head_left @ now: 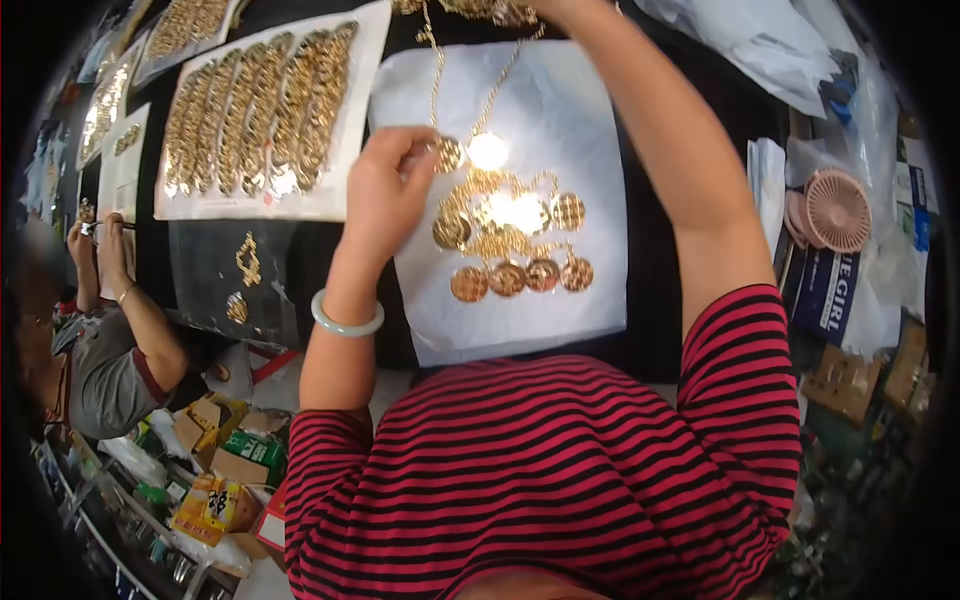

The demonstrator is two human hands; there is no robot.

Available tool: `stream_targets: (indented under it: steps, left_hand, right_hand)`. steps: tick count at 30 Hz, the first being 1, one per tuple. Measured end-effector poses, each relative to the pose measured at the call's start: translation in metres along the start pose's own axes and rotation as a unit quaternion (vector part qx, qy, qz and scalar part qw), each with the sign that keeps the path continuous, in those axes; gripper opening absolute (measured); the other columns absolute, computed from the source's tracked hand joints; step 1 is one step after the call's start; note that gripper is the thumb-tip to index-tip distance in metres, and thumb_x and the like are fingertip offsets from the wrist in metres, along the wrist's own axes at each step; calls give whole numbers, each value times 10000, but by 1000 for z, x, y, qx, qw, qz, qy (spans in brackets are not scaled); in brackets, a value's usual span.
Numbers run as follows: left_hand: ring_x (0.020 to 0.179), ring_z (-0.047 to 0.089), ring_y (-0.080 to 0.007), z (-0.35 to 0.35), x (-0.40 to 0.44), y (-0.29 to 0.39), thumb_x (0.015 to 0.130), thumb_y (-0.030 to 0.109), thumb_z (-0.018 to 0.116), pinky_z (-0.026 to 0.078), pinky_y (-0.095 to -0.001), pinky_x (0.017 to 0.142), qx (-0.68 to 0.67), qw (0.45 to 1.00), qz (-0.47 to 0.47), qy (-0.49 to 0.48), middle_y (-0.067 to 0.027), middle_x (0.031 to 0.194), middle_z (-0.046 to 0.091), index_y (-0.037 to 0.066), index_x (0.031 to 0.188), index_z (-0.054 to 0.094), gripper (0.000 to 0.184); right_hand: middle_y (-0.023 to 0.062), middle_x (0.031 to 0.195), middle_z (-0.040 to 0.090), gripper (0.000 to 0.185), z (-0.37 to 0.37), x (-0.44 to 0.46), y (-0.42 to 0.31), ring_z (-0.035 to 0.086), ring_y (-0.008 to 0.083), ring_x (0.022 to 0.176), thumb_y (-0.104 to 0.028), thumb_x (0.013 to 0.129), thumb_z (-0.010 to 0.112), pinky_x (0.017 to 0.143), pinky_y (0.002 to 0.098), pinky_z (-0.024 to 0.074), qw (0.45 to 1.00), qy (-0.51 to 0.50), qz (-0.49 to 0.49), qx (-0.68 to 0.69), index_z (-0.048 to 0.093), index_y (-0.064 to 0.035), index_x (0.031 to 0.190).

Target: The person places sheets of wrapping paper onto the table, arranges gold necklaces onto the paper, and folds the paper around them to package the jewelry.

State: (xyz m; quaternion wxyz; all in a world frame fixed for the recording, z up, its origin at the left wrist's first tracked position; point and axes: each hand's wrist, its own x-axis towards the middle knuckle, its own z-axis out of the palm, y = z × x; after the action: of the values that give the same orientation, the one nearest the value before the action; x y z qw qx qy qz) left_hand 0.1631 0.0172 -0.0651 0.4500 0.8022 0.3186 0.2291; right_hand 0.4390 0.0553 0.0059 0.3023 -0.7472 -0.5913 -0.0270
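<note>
My left hand (pixel 385 185) is closed in a pinch at a round gold pendant (pixel 447 153) at the upper left of a white sheet (pixel 585 330). From near it a gold chain (pixel 436 85) runs up toward the top edge. My right forearm reaches up past the sheet's right side, and the hand lies beyond the top edge. Below my left hand are gold chain necklaces with round pendants. Several pendants, one of them a coin-like disc (pixel 469 283), lie in a row, and another disc (pixel 568 212) sits above them. Glare hides some of the pieces.
A card of thick gold chains (pixel 240 120) lies left, above a clear bag (pixel 200 265) with small gold pieces. A gold heap (pixel 470 8) is at the top. At right are plastic bags (pixel 760 45) and a pink fan (pixel 837 210). Another person's hands (pixel 112 250) work far left.
</note>
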Motion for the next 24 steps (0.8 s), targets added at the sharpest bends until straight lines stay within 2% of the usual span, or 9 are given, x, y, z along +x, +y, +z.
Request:
stream_targets:
  steps: [2,4,5,7,10,15,18,22,24]
  left_hand:
    - [855,654,-293,-2,-1,9,823,60,664,523,-352,746,58,997,55,8,-143,1019,644,30,1036,653,215]
    - [872,652,-307,-1,0,15,821,61,664,524,-366,758,81,992,94,23,-148,1038,647,35,1046,650,227]
    - [904,647,-312,1,-1,19,829,60,659,522,-375,780,105,988,109,18,-153,1060,645,28,1059,645,233]
    - [969,636,-323,3,-11,26,845,58,650,518,-391,825,155,980,127,2,-163,1104,643,15,1087,635,246]
    - [997,621,-345,7,-18,24,836,66,655,511,-405,851,166,973,160,18,-168,1098,641,24,1083,636,251]
    - [1029,595,-384,14,-20,28,794,103,675,484,-445,897,212,958,193,32,-185,1091,635,36,1027,656,243]
    - [1122,561,-397,31,-23,31,777,155,701,442,-489,963,239,929,281,22,-195,1176,600,35,1083,641,334]
    - [1318,421,-370,47,-24,47,797,178,713,337,-492,1081,222,928,280,-104,-181,1361,498,69,1231,592,463]
    - [1360,364,-367,48,-23,43,795,235,721,294,-500,1108,219,929,257,-153,-177,1418,439,84,1280,560,532]
  right_hand:
    - [187,868,695,193,-9,-28,12,684,337,814,-149,780,631,704,418,549,1000,16,3,11,686,-36,926]
    - [66,691,671,211,-5,-77,49,634,169,556,-210,796,724,505,317,500,978,-16,67,197,670,-8,821]
    - [66,691,671,211,-5,-91,41,634,169,556,-210,796,724,505,317,500,980,-14,56,190,670,-8,821]
    - [17,698,665,184,-12,-139,7,612,92,576,-185,800,733,490,255,472,910,-114,296,268,678,-10,781]
    - [124,702,678,250,-3,-172,-3,676,254,697,-230,744,706,720,350,535,879,-121,366,280,672,3,826]
    - [98,781,706,177,-5,-160,-11,654,167,623,-163,796,706,627,302,520,943,-162,227,183,700,9,837]
    - [142,814,709,231,4,-106,10,684,251,720,-214,790,704,705,334,527,993,-35,100,58,704,7,857]
    - [211,943,683,287,31,-27,14,654,403,867,-185,771,624,750,458,537,992,-53,111,34,690,-49,1014]
    - [190,923,692,280,61,-11,19,663,374,846,-216,770,664,745,426,537,992,-68,108,-20,694,-35,982]
